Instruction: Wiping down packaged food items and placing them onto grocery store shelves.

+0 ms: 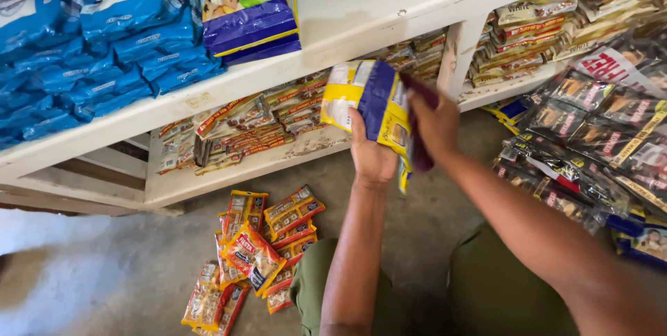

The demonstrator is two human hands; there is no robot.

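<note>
yellow-and-blue packet (368,100) held by both hands: left hand (372,155) grips beneath, right hand (434,124) clasps right edge; long axis tilted leftward.

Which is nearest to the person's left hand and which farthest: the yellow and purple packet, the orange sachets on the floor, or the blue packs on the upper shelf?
From the left hand:
1. Yellow and purple packet, held in that hand.
2. Orange sachets, on the floor, lower left.
3. Blue packs, upper shelf, far left.
</note>
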